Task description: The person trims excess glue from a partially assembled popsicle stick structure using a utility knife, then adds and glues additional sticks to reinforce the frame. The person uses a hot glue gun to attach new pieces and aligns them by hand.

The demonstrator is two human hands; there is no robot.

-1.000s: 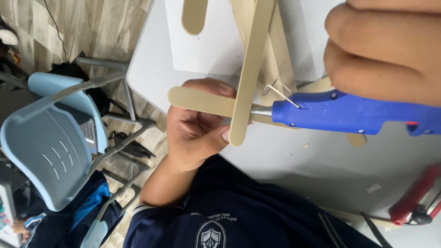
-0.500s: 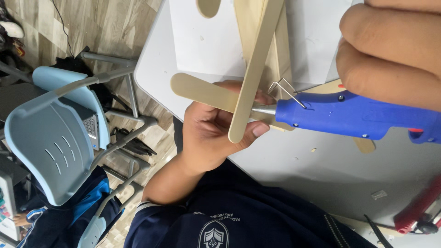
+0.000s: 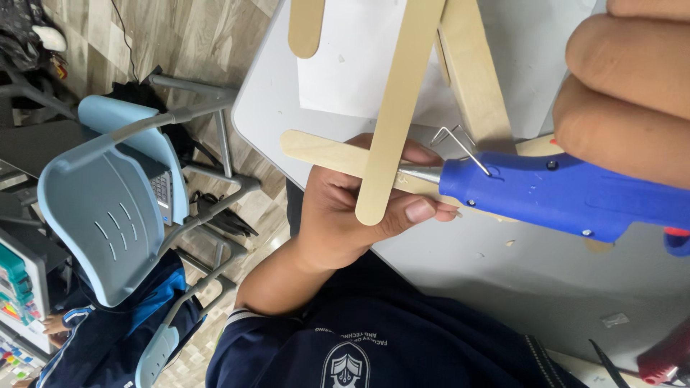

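My left hand (image 3: 345,208) pinches two crossed wooden sticks (image 3: 392,136) over the edge of the grey table (image 3: 503,280). My right hand (image 3: 632,93) grips the blue glue gun (image 3: 568,194), its metal tip touching the sticks at the crossing. Left of the table stands a blue chair (image 3: 108,215).

Light was even and soft, daylight-like, with no harsh glare; the pale tabletop (image 3: 503,287) and white paper sheet (image 3: 345,65) looked bright but not blown out. Shadows were faint, gathered under the left hand (image 3: 352,208). The right hand (image 3: 632,93), very close to the lens, was large and slightly soft; the blue chair (image 3: 108,215) stayed reasonably sharp
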